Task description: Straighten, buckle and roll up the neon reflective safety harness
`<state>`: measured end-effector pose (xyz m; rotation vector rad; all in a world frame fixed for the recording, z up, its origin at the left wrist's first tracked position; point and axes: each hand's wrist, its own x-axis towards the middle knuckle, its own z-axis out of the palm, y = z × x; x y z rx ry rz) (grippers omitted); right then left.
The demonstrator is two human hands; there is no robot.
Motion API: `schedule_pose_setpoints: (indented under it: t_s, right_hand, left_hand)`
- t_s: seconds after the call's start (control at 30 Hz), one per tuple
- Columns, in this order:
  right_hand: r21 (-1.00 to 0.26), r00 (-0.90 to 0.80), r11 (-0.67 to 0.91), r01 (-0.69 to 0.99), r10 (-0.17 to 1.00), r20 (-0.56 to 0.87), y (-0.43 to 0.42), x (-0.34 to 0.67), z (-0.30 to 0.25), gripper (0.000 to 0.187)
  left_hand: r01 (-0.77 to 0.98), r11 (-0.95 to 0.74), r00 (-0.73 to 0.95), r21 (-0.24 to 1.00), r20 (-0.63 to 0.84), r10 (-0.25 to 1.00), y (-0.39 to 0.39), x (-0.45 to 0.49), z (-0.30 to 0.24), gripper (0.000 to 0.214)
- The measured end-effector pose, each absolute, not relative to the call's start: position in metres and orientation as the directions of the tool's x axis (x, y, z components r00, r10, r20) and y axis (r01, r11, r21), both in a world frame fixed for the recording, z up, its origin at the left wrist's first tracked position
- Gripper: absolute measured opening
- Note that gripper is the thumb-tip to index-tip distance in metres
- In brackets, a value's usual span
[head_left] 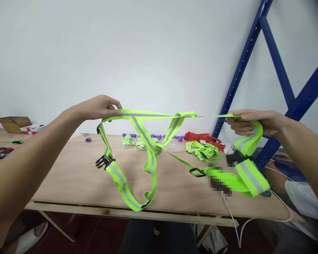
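Observation:
A neon-yellow reflective harness [145, 135] with grey stripes is stretched in the air between my two hands, above the table. My left hand [102, 107] pinches the top strap at its left end, fingers closed. At the other end my right hand [257, 121] is closed around the strap. Below the left hand hangs a black side-release buckle [105, 162], its prongs free. Loops of webbing droop in the middle. A black slider [197, 172] sits on a lower strap, and more webbing dangles under my right hand, partly blurred.
On the wooden table [76, 176] lie bagged reflective straps [141, 143], a loose strap pile [205, 151], a red plastic bag [204, 138] and small purple items. An open cardboard box [13, 124] stands far left. A blue metal rack [238, 70] rises at right, near a white cable [231, 215].

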<state>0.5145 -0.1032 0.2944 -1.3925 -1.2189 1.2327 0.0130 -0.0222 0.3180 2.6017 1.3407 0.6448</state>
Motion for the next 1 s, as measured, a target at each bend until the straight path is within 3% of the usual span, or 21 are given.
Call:
schedule_pose_setpoints:
  t_s: [0.07,0.17,0.27,0.37,0.47,0.63,0.7,0.77,0.83,0.87,0.93,1.0]
  right_hand:
    - [-0.976,0.059,-0.207,0.072,0.977,-0.203,-0.11,0.513,0.295,0.044]
    - [-0.979,0.118,-0.176,0.106,0.98,-0.164,-0.114,0.513,0.295,0.044]
    - [-0.895,0.085,-0.082,0.438,0.995,-0.05,-0.109,0.518,0.293,0.025]
    - [-0.526,0.061,0.079,0.847,0.968,0.244,-0.098,0.522,0.288,0.022]
    - [-0.161,0.108,-0.033,0.986,0.868,0.484,-0.085,0.521,0.284,0.023]
    - [0.035,0.211,-0.305,0.952,0.732,0.648,-0.066,0.516,0.275,0.02]
    - [-0.037,0.216,-0.258,0.965,0.713,0.668,-0.058,0.515,0.271,0.023]
    - [-0.355,0.263,-0.039,0.934,0.748,0.609,-0.049,0.516,0.267,0.026]
    - [-0.755,0.253,0.205,0.623,0.86,0.443,-0.042,0.517,0.264,0.025]
    - [-0.876,0.188,0.244,0.416,0.919,0.346,-0.039,0.518,0.262,0.023]
    - [-0.969,0.006,0.171,0.18,0.984,0.175,-0.035,0.522,0.258,0.021]
    - [-0.976,-0.127,0.04,0.213,0.992,0.013,-0.034,0.527,0.253,0.026]
  left_hand:
    - [0.826,-0.54,0.431,0.16,0.438,0.789,-0.026,0.012,0.32,0.024]
    - [0.861,-0.506,0.429,0.057,0.454,0.781,-0.031,0.01,0.317,0.022]
    - [0.849,-0.529,0.486,0.006,0.387,0.784,-0.032,0.004,0.308,0.02]
    - [0.848,-0.52,0.521,-0.103,0.346,0.781,-0.026,-0.002,0.299,0.011]
    - [0.866,-0.475,0.497,-0.155,0.363,0.788,-0.016,-0.002,0.296,0.009]
    - [0.871,-0.491,0.455,-0.008,0.387,0.802,0.0,0.01,0.299,0.015]
    - [0.82,-0.549,0.471,0.161,0.358,0.807,0.007,0.014,0.299,0.017]
    - [0.665,-0.599,0.509,0.446,0.316,0.8,0.013,0.017,0.297,0.021]
    - [0.394,-0.543,0.559,0.742,0.276,0.782,0.02,0.018,0.294,0.023]
    - [0.261,-0.479,0.579,0.838,0.261,0.772,0.024,0.016,0.293,0.025]
    - [0.086,-0.36,0.59,0.929,0.243,0.77,0.031,0.011,0.29,0.031]
    - [0.04,-0.296,0.583,0.954,0.218,0.782,0.038,0.003,0.287,0.036]
